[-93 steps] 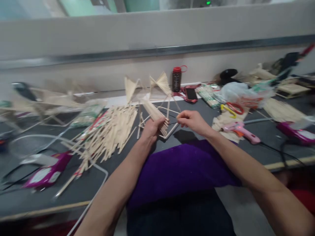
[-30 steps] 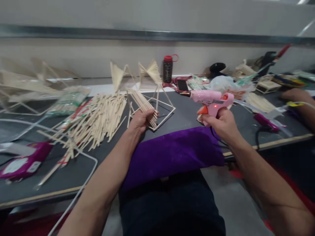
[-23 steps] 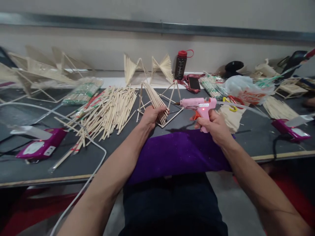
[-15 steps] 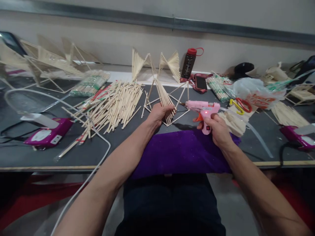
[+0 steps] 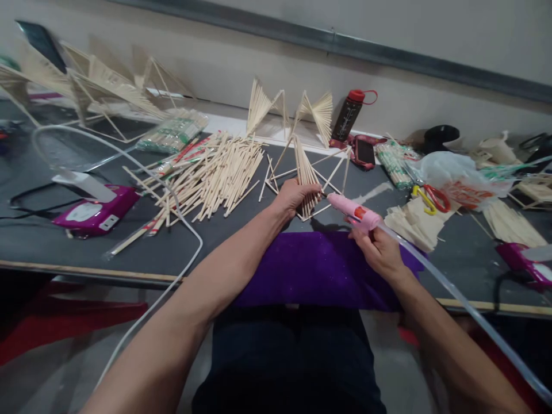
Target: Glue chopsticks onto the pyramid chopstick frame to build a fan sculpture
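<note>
The right hand (image 5: 376,248) is wrapped round a pink hot-glue gun (image 5: 353,211), though the grip itself is mostly hidden. A long clear glue stick (image 5: 457,302) trails from its back toward five o'clock, while the nozzle aims at ten, right up to the near end of a fan of wooden sticks (image 5: 304,167); whether the tip touches I cannot tell. The left hand (image 5: 292,196) is the nearer, clamped on that end with the thumb across the sticks. The fan's long axis runs roughly twelve to six, at one o'clock from the left hand, within an open stick frame (image 5: 321,211).

Taking the fan as the centre, purple cloth (image 5: 319,270) drapes over the near table edge at six. On the dark tabletop (image 5: 241,241), loose sticks (image 5: 228,172) heap up at nine and a plastic bag (image 5: 457,175) sits at three. Farther off, twisted stick models (image 5: 261,109) stand at twelve and a red-capped bottle (image 5: 348,115) at one, before a pale wall (image 5: 267,57).
</note>
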`<action>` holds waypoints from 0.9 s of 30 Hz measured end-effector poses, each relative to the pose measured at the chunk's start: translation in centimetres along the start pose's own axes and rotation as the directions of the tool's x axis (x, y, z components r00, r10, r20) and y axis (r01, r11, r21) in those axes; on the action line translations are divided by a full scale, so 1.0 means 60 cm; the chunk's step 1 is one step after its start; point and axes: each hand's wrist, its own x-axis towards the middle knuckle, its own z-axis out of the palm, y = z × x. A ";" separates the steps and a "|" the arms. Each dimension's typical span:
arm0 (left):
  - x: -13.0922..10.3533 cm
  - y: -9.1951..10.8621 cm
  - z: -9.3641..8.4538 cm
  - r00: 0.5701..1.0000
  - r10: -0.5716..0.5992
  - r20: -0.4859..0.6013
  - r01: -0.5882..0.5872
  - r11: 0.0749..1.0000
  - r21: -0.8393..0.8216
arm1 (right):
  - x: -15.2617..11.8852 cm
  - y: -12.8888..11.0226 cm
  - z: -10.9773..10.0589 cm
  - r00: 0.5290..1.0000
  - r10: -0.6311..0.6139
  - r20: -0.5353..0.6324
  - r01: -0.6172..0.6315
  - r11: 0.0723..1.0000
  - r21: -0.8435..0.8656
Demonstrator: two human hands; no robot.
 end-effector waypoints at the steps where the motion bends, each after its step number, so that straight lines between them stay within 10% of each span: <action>1: -0.001 0.000 0.001 1.000 -0.001 -0.006 0.000 1.000 -0.005 | -0.002 -0.002 0.001 1.000 -0.027 -0.006 0.027 0.998 -0.050; 27: -0.003 -0.001 0.007 0.999 0.022 -0.032 -0.022 1.000 -0.006 | -0.004 -0.007 0.009 0.969 -0.245 -0.041 0.223 0.930 -0.294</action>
